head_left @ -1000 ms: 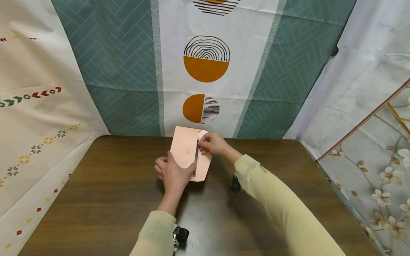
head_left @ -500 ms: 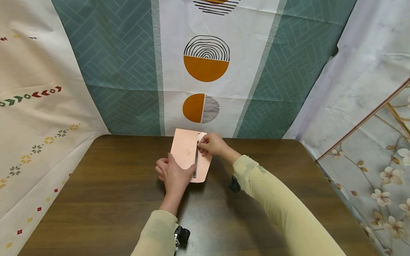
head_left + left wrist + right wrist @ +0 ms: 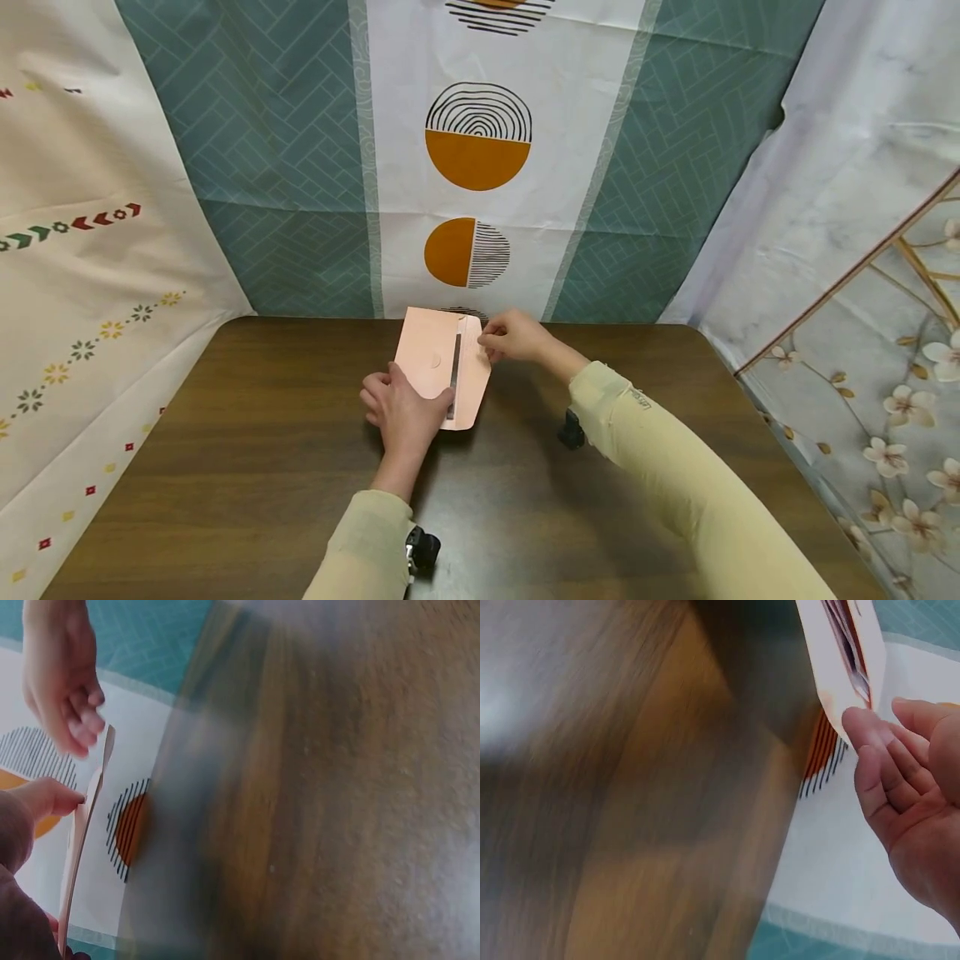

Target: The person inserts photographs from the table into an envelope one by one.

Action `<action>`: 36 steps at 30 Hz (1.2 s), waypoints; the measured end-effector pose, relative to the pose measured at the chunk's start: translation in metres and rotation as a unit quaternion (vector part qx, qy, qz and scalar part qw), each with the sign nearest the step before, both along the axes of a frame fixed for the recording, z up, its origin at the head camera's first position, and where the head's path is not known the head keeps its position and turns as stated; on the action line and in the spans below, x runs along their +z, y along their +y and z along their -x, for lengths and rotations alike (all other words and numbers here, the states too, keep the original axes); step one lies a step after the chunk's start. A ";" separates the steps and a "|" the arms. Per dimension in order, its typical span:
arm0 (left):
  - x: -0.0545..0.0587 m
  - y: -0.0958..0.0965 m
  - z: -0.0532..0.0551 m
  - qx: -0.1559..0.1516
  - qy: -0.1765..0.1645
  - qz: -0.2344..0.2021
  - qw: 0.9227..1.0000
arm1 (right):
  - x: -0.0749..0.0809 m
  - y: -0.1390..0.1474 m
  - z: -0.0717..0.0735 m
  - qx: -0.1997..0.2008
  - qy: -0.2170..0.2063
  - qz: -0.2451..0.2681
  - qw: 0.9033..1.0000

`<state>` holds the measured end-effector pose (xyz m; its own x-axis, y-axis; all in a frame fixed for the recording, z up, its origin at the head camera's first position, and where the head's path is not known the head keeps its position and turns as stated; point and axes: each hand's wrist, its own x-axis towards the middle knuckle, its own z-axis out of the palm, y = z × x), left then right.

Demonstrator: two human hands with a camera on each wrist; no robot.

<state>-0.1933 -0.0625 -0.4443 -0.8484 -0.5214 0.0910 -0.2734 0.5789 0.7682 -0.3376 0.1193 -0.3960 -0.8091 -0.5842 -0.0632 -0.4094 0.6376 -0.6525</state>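
A pale pink envelope [image 3: 426, 340] is held up over the table, its flap [image 3: 472, 387] unfolded to the right. My left hand [image 3: 407, 408] grips its lower left part, with the thumb on the front by the opening. A dark strip [image 3: 454, 367] shows along that opening. Something thin sits within the envelope [image 3: 879, 645] in the right wrist view, its kind unclear. Beside the flap's upper edge is my right hand [image 3: 517, 337]. In the right wrist view its fingers are loosely bent and the thumb stands apart, with nothing held between them; the index fingertip [image 3: 859, 724] is at the flap's edge.
The brown wooden table [image 3: 262, 467] spreads under both hands. A patterned cloth [image 3: 300, 167] hangs behind its back edge. A cream cloth [image 3: 112, 250] hangs at the left, and a floral sheet [image 3: 847, 292] at the right.
My right hand has let go at the envelope's opening and moved right to the flap's outer edge. The left hand keeps its grip; the envelope's top has dipped slightly.
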 end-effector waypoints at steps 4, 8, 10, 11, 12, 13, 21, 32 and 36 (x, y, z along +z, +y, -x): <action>-0.006 -0.004 -0.001 0.004 -0.009 0.006 1.000 | 0.004 0.023 -0.007 0.007 0.048 -0.032 0.998; -0.013 -0.008 -0.001 0.007 -0.019 0.016 1.000 | 0.002 0.047 -0.020 -0.004 0.112 -0.068 0.991; -0.015 -0.010 -0.001 0.006 -0.026 0.022 0.999 | 0.000 0.057 -0.028 -0.014 0.132 -0.077 0.988; -0.016 -0.011 -0.001 0.004 -0.031 0.024 0.999 | -0.002 0.062 -0.032 -0.022 0.140 -0.081 0.987; -0.017 -0.012 -0.001 0.003 -0.038 0.027 0.999 | -0.004 0.066 -0.037 -0.029 0.147 -0.085 0.985; -0.017 -0.013 -0.001 0.000 -0.044 0.031 0.999 | -0.007 0.070 -0.041 -0.038 0.156 -0.090 0.983; -0.020 -0.020 -0.003 -0.030 -0.103 0.074 0.992 | -0.033 0.097 -0.065 -0.084 0.217 -0.112 0.966; -0.028 -0.026 -0.002 -0.049 -0.123 0.088 0.987 | -0.057 0.119 -0.085 -0.111 0.198 -0.146 0.963; -0.026 -0.032 -0.001 -0.054 -0.126 0.086 0.987 | -0.059 0.122 -0.086 -0.113 0.190 -0.156 0.963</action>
